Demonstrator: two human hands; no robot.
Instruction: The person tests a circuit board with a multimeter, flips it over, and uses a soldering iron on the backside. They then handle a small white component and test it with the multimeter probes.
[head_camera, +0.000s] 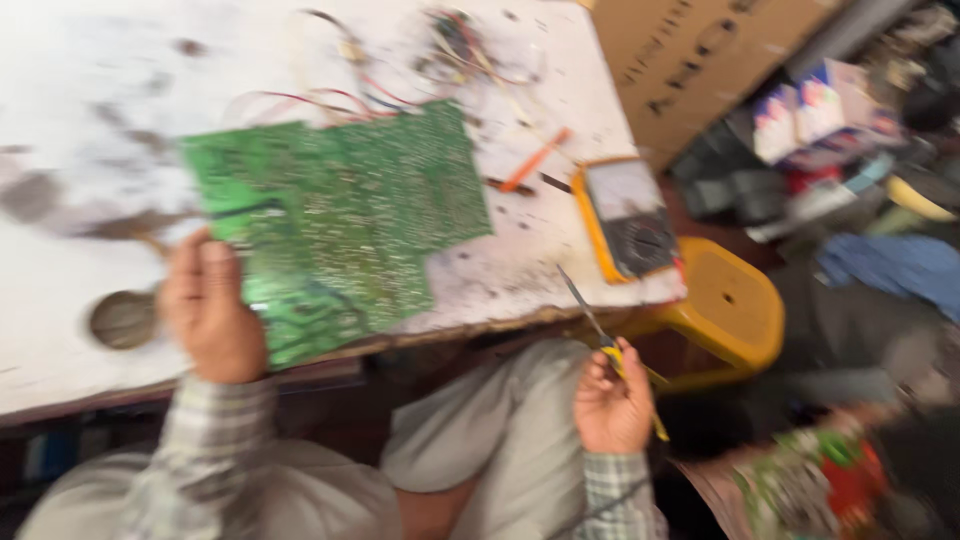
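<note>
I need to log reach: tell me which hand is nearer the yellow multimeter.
Right. The right hand, holding a thin yellow-handled tool, sits just below the multimeter; the left hand grips the green circuit board far across.

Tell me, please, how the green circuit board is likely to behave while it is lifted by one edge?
The green circuit board looks flat and unbent under the left hand, so it is probably stiff. The red wires at its far edge seem attached and may tug. It overhangs the white table, so it could tip if released.
</note>
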